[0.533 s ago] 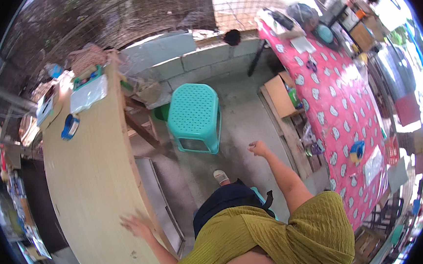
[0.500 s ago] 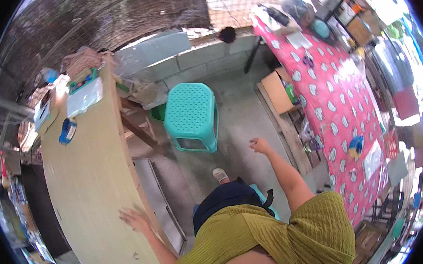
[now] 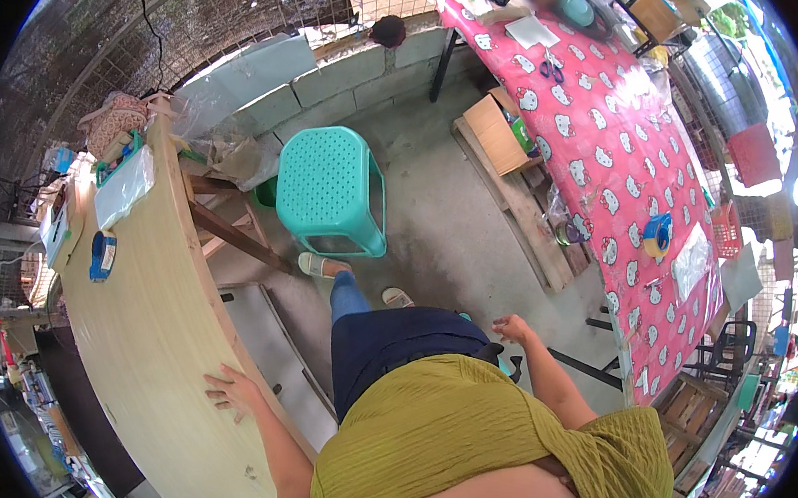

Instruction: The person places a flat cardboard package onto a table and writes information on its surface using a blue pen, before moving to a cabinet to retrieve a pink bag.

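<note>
My left hand [image 3: 235,393] rests on the light wooden table [image 3: 147,342] at my left, its fingers spread near the table's inner edge. Down by my right hip, my right hand [image 3: 514,328] hangs in the air with fingers loosely curled; I see nothing held in it. In front of me a turquoise plastic stool [image 3: 325,184] stands on the concrete floor. A blue tape roll [image 3: 102,256] and a clear plastic packet [image 3: 126,187] lie toward the far end of the wooden table.
On the right stands a table with a pink patterned cover [image 3: 597,198], bearing scissors [image 3: 552,67], a blue tape roll [image 3: 657,235] and a plastic bag [image 3: 692,262]. Beneath it a cardboard box [image 3: 492,135] sits on a wooden pallet [image 3: 522,216]. A low block wall [image 3: 354,93] closes the far side.
My view has shifted, and both legs now show, with one foot near the stool. My right arm has drawn back toward my hip. My left hand stays on the wooden table.
</note>
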`<action>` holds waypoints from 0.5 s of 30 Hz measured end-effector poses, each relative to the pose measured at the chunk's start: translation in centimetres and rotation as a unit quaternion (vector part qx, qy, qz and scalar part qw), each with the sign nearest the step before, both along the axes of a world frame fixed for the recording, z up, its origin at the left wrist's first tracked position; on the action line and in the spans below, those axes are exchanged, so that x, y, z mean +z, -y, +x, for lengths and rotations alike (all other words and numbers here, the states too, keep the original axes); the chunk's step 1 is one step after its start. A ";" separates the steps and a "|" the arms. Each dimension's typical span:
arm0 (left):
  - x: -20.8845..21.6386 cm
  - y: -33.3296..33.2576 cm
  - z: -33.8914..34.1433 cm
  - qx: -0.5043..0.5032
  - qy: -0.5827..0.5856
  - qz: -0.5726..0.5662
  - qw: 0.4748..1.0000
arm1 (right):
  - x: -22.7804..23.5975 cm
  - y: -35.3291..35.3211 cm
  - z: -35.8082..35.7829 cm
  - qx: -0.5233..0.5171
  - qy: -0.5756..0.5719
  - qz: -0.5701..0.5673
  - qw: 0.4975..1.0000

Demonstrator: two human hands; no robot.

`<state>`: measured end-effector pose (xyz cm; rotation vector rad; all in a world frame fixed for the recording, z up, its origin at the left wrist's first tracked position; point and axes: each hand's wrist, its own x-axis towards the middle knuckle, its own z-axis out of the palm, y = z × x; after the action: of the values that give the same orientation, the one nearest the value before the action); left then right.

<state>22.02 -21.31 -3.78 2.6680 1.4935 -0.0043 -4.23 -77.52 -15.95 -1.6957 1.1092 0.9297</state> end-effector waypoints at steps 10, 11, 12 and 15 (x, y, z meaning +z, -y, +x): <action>-0.6 -1.4 1.0 -0.018 0.003 0.030 0.999 | -3.9 2.6 3.3 -0.049 0.023 0.011 0.998; -0.4 -1.6 0.8 -0.014 0.014 0.027 0.999 | -4.3 2.6 5.4 -0.029 0.013 0.017 0.999; -0.3 -1.5 1.1 -0.019 0.026 0.020 0.999 | -4.2 2.7 7.8 0.003 0.025 0.009 1.000; 0.0 -1.9 -0.3 -0.025 0.047 0.007 0.999 | -3.8 1.3 15.2 0.092 0.072 -0.004 0.993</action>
<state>21.76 -19.46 -3.79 2.6750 1.4046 0.1263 11.01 -78.86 -19.78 -1.8651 0.8740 0.8998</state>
